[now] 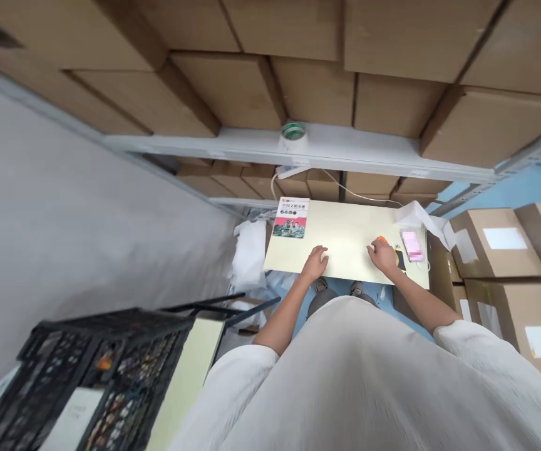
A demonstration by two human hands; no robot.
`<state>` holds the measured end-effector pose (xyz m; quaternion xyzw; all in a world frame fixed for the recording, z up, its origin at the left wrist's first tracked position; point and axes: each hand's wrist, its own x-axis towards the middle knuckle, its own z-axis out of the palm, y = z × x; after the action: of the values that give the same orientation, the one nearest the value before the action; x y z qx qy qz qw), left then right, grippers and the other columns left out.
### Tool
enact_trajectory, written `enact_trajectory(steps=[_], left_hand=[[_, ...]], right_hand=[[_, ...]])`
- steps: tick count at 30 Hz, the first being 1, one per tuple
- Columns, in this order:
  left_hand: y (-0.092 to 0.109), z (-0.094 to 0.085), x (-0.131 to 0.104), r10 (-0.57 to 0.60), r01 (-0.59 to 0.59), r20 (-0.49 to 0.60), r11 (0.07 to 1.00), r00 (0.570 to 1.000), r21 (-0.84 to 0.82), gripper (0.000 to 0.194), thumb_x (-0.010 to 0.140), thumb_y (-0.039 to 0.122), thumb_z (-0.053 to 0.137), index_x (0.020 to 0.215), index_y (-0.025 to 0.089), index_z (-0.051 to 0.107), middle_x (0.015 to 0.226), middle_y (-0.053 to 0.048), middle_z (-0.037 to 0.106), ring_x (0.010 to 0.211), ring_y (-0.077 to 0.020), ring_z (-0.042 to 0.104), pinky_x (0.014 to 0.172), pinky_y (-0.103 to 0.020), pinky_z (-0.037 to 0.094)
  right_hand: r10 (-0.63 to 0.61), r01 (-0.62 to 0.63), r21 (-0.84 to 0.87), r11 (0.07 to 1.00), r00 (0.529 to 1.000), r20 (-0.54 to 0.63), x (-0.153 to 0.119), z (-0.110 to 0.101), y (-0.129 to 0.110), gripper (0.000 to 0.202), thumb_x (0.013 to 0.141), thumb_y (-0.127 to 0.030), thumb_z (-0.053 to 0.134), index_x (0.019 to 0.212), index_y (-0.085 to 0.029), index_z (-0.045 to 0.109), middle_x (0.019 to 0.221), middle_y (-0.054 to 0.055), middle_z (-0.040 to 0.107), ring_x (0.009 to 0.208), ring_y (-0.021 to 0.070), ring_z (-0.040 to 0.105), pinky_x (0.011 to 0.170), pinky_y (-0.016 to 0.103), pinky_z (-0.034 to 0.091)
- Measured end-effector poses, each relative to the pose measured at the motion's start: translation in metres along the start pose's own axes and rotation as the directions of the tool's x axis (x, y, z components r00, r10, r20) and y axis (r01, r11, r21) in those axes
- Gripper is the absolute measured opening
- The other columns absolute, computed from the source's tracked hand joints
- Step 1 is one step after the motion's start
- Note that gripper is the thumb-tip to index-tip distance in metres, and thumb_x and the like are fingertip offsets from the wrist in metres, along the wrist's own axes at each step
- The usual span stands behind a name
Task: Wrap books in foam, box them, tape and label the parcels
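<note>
My left hand [315, 263] rests at the front edge of the pale yellow table [340, 225], fingers apart and holding nothing. Further right, my right hand [382, 255] is over the tabletop with its fingers apart; a small orange object [382, 239] shows just behind it, and whether they touch is unclear. Beside the right wrist lies a black and yellow item [400, 259]. A pink, pixelated rectangular object [412, 245] is to the right of that. The booklet [292, 218] with a pink and green cover lies flat at the table's back left corner.
Cardboard boxes [312, 91] fill the metal shelf [345, 147] above the table, where a green tape roll [293, 131] sits. More boxes [500, 244] are stacked at the right. Black crates [124, 376] of small items stand at the lower left. White wrapping [414, 215] lies at the back right corner.
</note>
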<state>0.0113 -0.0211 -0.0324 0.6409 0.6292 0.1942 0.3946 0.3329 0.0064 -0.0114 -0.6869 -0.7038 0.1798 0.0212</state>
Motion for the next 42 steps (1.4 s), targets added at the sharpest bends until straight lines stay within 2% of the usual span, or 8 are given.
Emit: enact_trajectory(steps=[5,10,18,24,28,33,38,42], left_hand=[[-0.03,-0.022,-0.05,-0.146,0.14,-0.127,0.989,0.981,-0.052,0.039,0.101,0.021,0.058,0.138,0.015,0.071,0.158,-0.019,0.061,0.158,-0.0302,0.051,0.136,-0.048,0.038],[-0.073,-0.05,-0.102,-0.254,0.22,-0.283,0.965,0.925,-0.146,0.035,0.101,0.023,0.06,0.133,0.018,0.073,0.155,-0.017,0.064,0.154,-0.0303,0.055,0.134,-0.048,0.041],[-0.161,-0.1,-0.183,-0.344,0.256,-0.392,0.931,0.853,-0.259,0.035,0.099,0.023,0.064,0.132,0.021,0.075,0.15,-0.014,0.068,0.149,-0.0302,0.06,0.132,-0.05,0.044],[-0.205,-0.137,-0.219,-0.401,0.285,-0.418,0.906,0.815,-0.313,0.037,0.097,0.02,0.063,0.133,0.02,0.073,0.15,-0.014,0.068,0.149,-0.0301,0.06,0.132,-0.053,0.043],[-0.223,-0.15,-0.22,-0.423,0.288,-0.422,0.893,0.802,-0.347,0.039,0.098,0.021,0.061,0.136,0.019,0.072,0.151,-0.016,0.066,0.15,-0.0314,0.058,0.133,-0.054,0.042],[-0.239,-0.162,-0.202,-0.478,0.294,-0.413,0.852,0.775,-0.433,0.043,0.098,0.021,0.061,0.14,0.022,0.07,0.153,-0.014,0.065,0.149,-0.0299,0.059,0.132,-0.051,0.043],[-0.266,-0.185,-0.168,-0.539,0.316,-0.438,0.815,0.719,-0.485,0.043,0.098,0.021,0.063,0.14,0.022,0.07,0.151,-0.014,0.066,0.148,-0.0299,0.06,0.132,-0.049,0.044],[-0.307,-0.196,-0.13,-0.634,0.362,-0.447,0.75,0.631,-0.554,0.043,0.095,0.017,0.065,0.138,0.021,0.07,0.148,-0.014,0.067,0.146,-0.0309,0.062,0.131,-0.052,0.044]], right_hand=[[-0.263,0.263,0.031,0.964,0.964,0.033,0.032,0.007,-0.069,0.037,0.111,-0.039,0.048,0.124,-0.017,0.074,0.125,0.017,0.075,0.113,0.0321,0.068,0.097,0.041,0.046],[-0.458,0.452,0.085,0.888,0.886,0.078,0.039,0.026,-0.158,0.035,0.11,-0.038,0.048,0.121,-0.019,0.075,0.123,0.016,0.076,0.103,0.0298,0.068,0.095,0.04,0.046],[-0.6,0.595,0.081,0.8,0.789,0.132,0.018,0.078,-0.297,0.033,0.108,-0.035,0.049,0.117,-0.019,0.076,0.119,0.014,0.076,0.101,0.0288,0.069,0.094,0.04,0.047],[-0.673,0.674,0.056,0.736,0.722,0.16,0.007,0.098,-0.383,0.033,0.108,-0.032,0.047,0.119,-0.019,0.076,0.12,0.015,0.076,0.11,0.0303,0.068,0.097,0.039,0.047],[-0.695,0.704,0.039,0.71,0.69,0.201,0.023,0.103,-0.422,0.035,0.108,-0.031,0.048,0.123,-0.019,0.075,0.124,0.015,0.076,0.116,0.032,0.066,0.1,0.04,0.047],[-0.7,0.714,0.045,0.699,0.669,0.251,0.07,0.123,-0.459,0.036,0.104,-0.031,0.051,0.127,-0.017,0.075,0.127,0.017,0.074,0.114,0.0328,0.066,0.105,0.042,0.049],[-0.642,0.659,0.066,0.749,0.697,0.319,0.136,0.166,-0.506,0.036,0.099,-0.03,0.055,0.128,-0.018,0.074,0.129,0.015,0.073,0.109,0.0287,0.068,0.103,0.041,0.053],[-0.576,0.609,0.048,0.792,0.718,0.392,0.198,0.217,-0.548,0.037,0.096,-0.029,0.058,0.127,-0.016,0.074,0.127,0.015,0.074,0.104,0.0256,0.07,0.1,0.038,0.055]])
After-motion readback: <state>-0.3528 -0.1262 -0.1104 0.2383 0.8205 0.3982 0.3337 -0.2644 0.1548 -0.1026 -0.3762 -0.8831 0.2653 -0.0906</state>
